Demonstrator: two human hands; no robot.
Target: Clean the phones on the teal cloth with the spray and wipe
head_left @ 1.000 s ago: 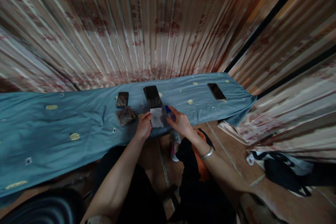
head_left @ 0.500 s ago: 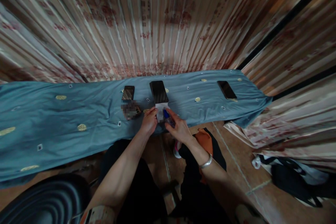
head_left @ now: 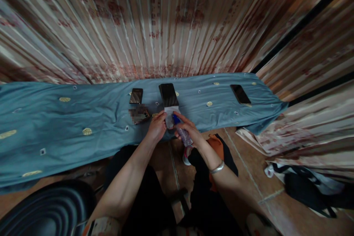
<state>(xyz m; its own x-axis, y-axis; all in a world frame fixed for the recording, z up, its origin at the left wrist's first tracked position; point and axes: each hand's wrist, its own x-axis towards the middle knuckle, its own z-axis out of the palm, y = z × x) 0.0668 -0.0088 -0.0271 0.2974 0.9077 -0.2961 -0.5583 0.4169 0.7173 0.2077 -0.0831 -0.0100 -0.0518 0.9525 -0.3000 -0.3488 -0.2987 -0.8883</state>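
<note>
Right hand [head_left: 190, 132]: clamped around one small clear spray bottle [head_left: 183, 132] with a blue cap, nozzle aimed at the cloth. Left hand [head_left: 157, 127]: fingers pinched together on one small white cloth [head_left: 170, 115], held at the near edge of the table [head_left: 69, 118], just below the middle phone [head_left: 168, 94].

Risks: spray may overshoot the cloth and wet the middle phone; the tilted bottle could slip from the grip and drop to the floor.

Count: phones, three, all dark-screened — left phone [head_left: 136, 96], middle phone, right phone [head_left: 240, 94] well apart. Bottle, one. Cloth, one.
</note>
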